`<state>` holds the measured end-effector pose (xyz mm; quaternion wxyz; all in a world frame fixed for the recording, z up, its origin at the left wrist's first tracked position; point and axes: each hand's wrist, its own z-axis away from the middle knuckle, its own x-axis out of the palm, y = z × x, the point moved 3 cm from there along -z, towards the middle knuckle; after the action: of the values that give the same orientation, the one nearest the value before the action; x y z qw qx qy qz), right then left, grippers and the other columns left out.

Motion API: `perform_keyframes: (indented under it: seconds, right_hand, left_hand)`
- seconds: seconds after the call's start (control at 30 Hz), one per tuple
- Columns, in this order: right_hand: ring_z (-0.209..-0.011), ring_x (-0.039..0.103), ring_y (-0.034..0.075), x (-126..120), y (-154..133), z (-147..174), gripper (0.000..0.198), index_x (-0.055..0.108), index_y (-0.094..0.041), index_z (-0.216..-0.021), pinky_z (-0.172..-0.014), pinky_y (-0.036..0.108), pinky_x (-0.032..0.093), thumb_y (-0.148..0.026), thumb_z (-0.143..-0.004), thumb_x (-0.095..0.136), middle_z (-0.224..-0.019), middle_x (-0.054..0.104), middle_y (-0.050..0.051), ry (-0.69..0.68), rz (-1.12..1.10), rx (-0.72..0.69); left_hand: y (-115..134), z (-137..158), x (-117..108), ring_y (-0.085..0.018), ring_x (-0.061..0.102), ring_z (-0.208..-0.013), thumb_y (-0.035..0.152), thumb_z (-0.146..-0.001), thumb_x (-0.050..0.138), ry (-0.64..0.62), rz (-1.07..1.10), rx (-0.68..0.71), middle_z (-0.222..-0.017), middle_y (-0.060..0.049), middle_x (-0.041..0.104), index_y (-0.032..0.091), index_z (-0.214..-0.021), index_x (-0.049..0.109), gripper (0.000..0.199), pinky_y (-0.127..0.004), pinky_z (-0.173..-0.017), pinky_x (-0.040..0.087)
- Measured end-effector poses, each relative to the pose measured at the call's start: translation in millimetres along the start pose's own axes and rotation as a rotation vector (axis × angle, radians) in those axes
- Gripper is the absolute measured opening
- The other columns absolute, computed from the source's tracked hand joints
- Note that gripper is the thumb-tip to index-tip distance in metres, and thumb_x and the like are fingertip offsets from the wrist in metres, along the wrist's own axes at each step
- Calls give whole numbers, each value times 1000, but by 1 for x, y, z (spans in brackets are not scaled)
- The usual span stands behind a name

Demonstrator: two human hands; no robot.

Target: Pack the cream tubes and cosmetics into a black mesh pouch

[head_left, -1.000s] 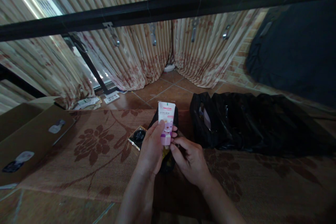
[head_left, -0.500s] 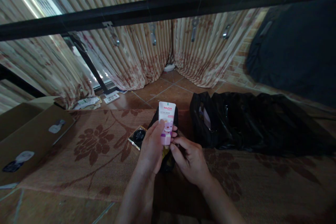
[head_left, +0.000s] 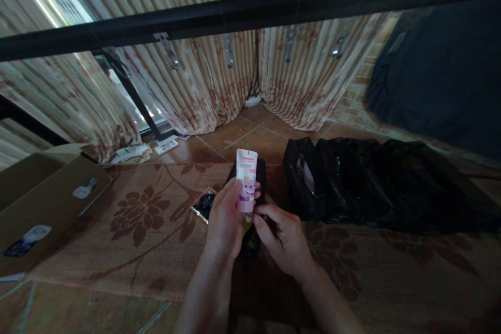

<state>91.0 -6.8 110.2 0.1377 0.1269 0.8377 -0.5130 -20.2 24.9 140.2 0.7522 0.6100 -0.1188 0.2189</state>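
A white and purple squeeze tube (head_left: 246,175) with a cartoon animal print stands upright, cap end down, in my left hand (head_left: 225,214), fingers wrapped round it. Just right of the cap, thumb and forefinger of my right hand (head_left: 279,235) are pinched together; what they hold is too small to make out. Beneath both hands lies a black bag (head_left: 261,172), partly hidden, with something yellowish showing in it. Beside my left hand is a flat black packet with gold edges (head_left: 201,207).
Several black bags (head_left: 352,182) stand in a row to the right, the nearest one unzipped. An open cardboard box (head_left: 58,209) is at the left. Underneath is a flower-patterned mat (head_left: 156,250). A dark metal bar with hooks (head_left: 258,13) crosses before the curtains (head_left: 188,88).
The tube has tilted and shifted slightly left and up in my left hand, so more of its printed animal shows. My right hand has barely moved.
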Motion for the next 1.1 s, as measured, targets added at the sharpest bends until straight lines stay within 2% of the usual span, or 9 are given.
perform_keyframes:
  seconds: [0.13, 0.3, 0.4, 0.63, 0.9, 1.1]
  right_hand:
    - [-63, 59, 11, 0, 0, 0, 13, 63, -19, -84, -61, 20, 46, -22, -90, 52, -71, 63, 1, 4, 1, 3]
    - [-61, 59, 11, 0, 1, 0, 12, 64, -19, -86, -60, 20, 46, -21, -89, 53, -71, 64, 1, 9, 0, -5]
    - [-62, 59, 11, 0, 2, 0, 12, 65, -18, -87, -60, 21, 45, -22, -89, 53, -72, 64, 1, 9, 4, -5]
    - [-56, 55, 10, 0, 1, 1, 12, 64, -18, -93, -56, 20, 42, -22, -89, 53, -66, 59, -2, 25, 26, 21]
    - [-56, 55, 10, -1, 0, 0, 13, 64, -17, -96, -56, 20, 41, -21, -89, 53, -66, 59, -2, 1, 27, 49]
    - [-57, 55, 10, 0, 1, 0, 14, 64, -17, -96, -57, 20, 41, -21, -88, 53, -67, 60, -1, 6, 18, 53]
  left_hand:
    - [4, 0, 2, -12, 64, -76, 32, -72, 71, -35, -81, 118, -87, -2, 71, 18, -101, 69, 33, -22, -70, 47]
    - [11, 6, 6, -14, 64, -79, 20, -61, 78, 105, -261, 257, -90, -2, 71, 19, -99, 69, 38, -24, -72, 49]
    - [16, 9, 6, -15, 64, -80, 16, -59, 79, 129, -365, 347, -89, -2, 70, 19, -95, 70, 38, -25, -75, 49]
    - [18, 10, 1, -18, 62, -83, 19, -63, 77, 130, -602, 480, -93, -2, 69, 22, -99, 68, 37, -26, -78, 46]
    - [21, 12, 0, -17, 62, -82, 19, -66, 75, 135, -627, 516, -93, -1, 68, 23, -100, 64, 36, -25, -75, 47]
    - [22, 11, 3, -15, 64, -71, 18, -66, 73, 116, -554, 456, -84, -1, 68, 19, -94, 60, 30, -24, -65, 50]
